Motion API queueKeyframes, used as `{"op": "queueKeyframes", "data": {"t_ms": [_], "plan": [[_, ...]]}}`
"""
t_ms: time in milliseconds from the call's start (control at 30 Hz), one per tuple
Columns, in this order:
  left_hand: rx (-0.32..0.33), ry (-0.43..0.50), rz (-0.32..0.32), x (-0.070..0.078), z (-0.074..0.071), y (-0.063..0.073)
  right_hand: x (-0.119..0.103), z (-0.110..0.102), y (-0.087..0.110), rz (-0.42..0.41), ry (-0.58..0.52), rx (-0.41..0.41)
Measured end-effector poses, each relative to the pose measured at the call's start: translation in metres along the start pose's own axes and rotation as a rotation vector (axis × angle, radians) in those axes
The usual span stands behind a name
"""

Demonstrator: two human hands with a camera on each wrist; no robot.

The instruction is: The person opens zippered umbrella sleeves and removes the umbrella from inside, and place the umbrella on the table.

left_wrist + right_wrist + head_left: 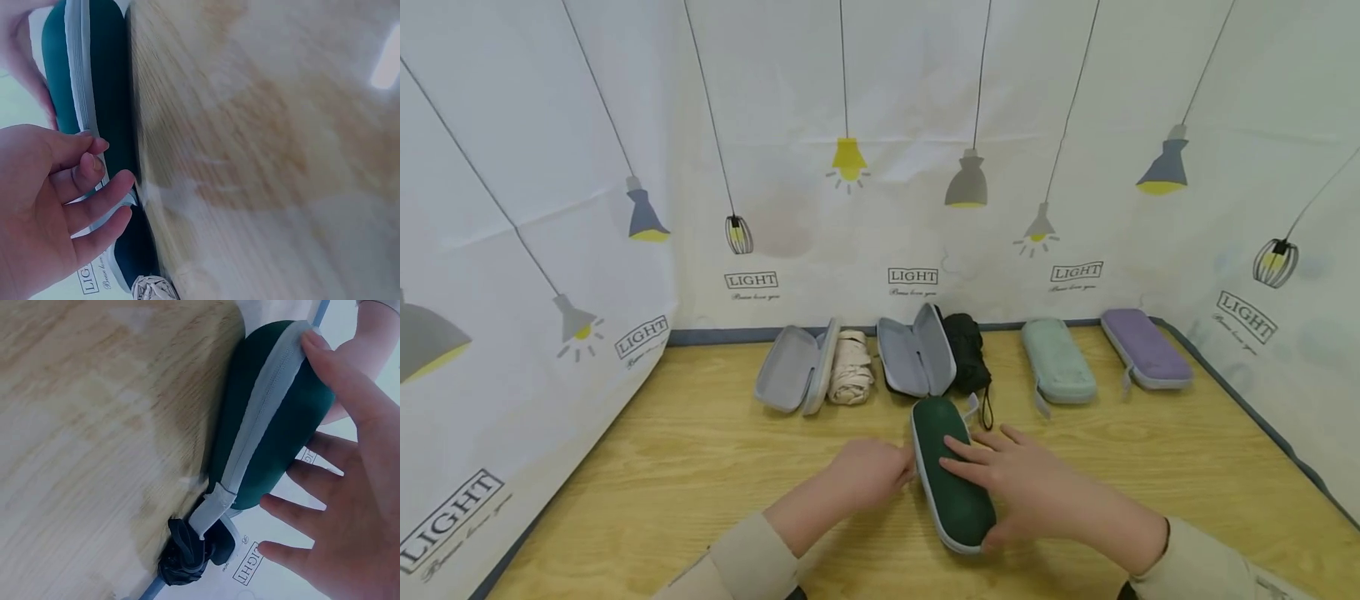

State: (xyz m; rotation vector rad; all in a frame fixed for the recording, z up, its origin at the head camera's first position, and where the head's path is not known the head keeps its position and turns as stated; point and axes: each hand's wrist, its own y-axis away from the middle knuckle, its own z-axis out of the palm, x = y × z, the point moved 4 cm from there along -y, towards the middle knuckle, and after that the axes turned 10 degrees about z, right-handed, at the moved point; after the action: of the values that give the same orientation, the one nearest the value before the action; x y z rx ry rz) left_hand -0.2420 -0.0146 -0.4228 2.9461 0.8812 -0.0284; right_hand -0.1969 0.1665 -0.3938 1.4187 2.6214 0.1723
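Note:
A long dark green zip case (953, 475) lies on the table in front of me, closed, with a pale grey zipper (80, 69) round its side. At its left side my left hand (871, 473) pinches the zipper between thumb and forefinger, the other fingers loosely bent; the pinched bit is hidden by the fingertips. My right hand (1026, 479) rests on the case from the right, fingers spread over the top and thumb at the near end. A grey fabric tab (211, 509) sticks out at the case's far end.
Behind stand two open grey-lined cases (787, 371) (906, 358), a rolled beige bundle (851, 368) and a black folded bundle with a wrist loop (967, 354). Further right lie a mint case (1060, 360) and a purple case (1147, 346). A printed cloth (910, 225) hangs round the wooden table (700, 475).

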Motion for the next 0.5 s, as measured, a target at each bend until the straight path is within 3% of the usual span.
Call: {"op": "queueKeyframes", "data": {"t_ms": [233, 500], "plan": [[0.007, 0.067, 0.07, 0.012, -0.007, 0.015, -0.006, 0.001, -0.005, 0.019, 0.012, 0.038], [0.004, 0.024, 0.099, 0.025, -0.008, 0.03, -0.013, 0.002, -0.011, 0.003, 0.066, 0.134]]}}
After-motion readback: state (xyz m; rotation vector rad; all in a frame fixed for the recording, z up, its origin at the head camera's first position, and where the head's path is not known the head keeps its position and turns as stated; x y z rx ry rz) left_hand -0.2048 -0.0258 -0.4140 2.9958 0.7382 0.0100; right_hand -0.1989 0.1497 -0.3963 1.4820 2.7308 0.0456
